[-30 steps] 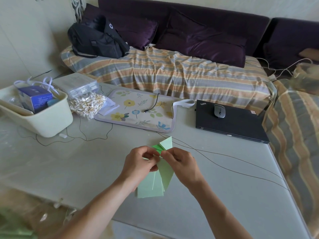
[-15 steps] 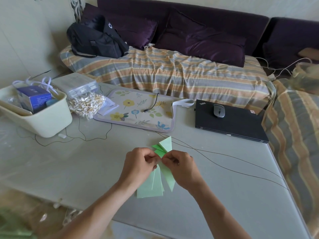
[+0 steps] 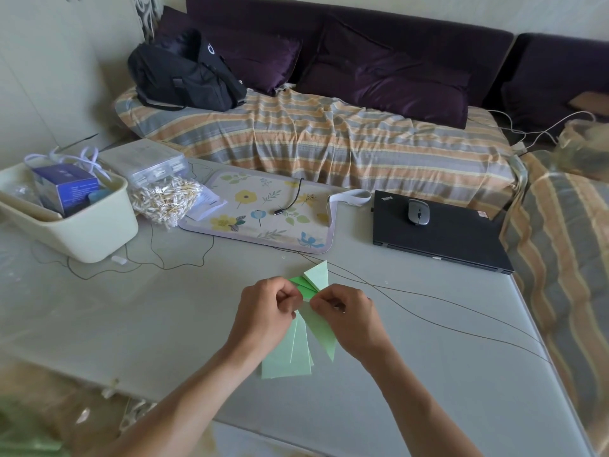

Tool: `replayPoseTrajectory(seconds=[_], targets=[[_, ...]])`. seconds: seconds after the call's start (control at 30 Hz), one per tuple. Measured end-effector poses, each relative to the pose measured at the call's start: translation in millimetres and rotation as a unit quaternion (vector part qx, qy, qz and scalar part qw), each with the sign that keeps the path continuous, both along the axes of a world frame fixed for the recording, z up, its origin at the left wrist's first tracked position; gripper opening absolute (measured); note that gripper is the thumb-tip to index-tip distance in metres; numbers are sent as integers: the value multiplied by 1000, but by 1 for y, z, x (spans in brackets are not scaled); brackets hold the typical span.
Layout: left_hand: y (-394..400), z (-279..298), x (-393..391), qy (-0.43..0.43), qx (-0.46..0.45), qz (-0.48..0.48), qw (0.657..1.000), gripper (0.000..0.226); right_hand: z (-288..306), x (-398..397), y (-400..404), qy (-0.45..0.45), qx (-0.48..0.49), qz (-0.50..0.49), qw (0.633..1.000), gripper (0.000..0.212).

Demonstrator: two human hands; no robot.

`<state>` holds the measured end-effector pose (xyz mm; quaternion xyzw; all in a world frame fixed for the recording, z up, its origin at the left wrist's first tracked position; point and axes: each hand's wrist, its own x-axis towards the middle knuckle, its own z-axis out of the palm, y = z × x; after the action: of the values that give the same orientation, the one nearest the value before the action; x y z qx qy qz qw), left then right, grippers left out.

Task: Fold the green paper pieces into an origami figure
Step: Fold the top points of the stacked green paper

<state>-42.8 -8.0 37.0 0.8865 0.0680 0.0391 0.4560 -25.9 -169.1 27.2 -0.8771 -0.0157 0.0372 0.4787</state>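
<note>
Over the middle of the grey table [image 3: 131, 324] I hold a folded green paper figure [image 3: 313, 282]. It has pale green points sticking up and down and brighter green folds at its centre. My left hand [image 3: 263, 311] pinches its left side with curled fingers. My right hand [image 3: 349, 318] pinches the right side, fingertips nearly meeting the left hand's. A long pale green point [image 3: 324, 334] hangs below the hands. Under them lies a stack of loose pale green paper pieces [image 3: 288, 361] on the table. The middle of the figure is hidden by my fingers.
A cream bin [image 3: 82, 232] with a blue box stands at the far left. Beside it are a bag of cotton swabs [image 3: 164, 199], a floral mat [image 3: 263, 212] and a closed black laptop [image 3: 441, 235] carrying a mouse [image 3: 418, 211]. Thin cables [image 3: 428, 311] cross the table to the right. A striped sofa lies behind.
My hands have closed in on the figure's centre. The lower point has swung from straight down toward the lower right. The loose stack has not moved.
</note>
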Motion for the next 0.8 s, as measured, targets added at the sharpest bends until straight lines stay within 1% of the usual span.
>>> replayPoseTrajectory(seconds=[0.1, 0.17, 0.3, 0.5, 0.63, 0.73, 0.8], targets=[[0, -4, 0, 16, 27, 10, 999, 23, -1, -1, 0, -10, -18, 11, 1000, 11], [0, -6, 0, 27, 37, -2, 999, 21, -2, -1, 2, -22, -36, 23, 999, 10], [-1, -4, 0, 33, 35, -51, 998, 8, -4, -3, 3, -41, -47, 47, 997, 8], [-1, -2, 0, 34, 59, -20, 997, 11, -7, -4, 7, -28, -32, 43, 998, 8], [-2, -2, -1, 35, 56, -2, 998, 16, -8, -2, 5, -29, -44, 31, 998, 11], [-3, -4, 0, 41, 53, 0, 998, 19, -11, -2, 6, -59, -62, 37, 996, 12], [-2, -4, 1, 42, 50, -14, 998, 15, -13, -1, 6, -79, -68, 39, 994, 12]])
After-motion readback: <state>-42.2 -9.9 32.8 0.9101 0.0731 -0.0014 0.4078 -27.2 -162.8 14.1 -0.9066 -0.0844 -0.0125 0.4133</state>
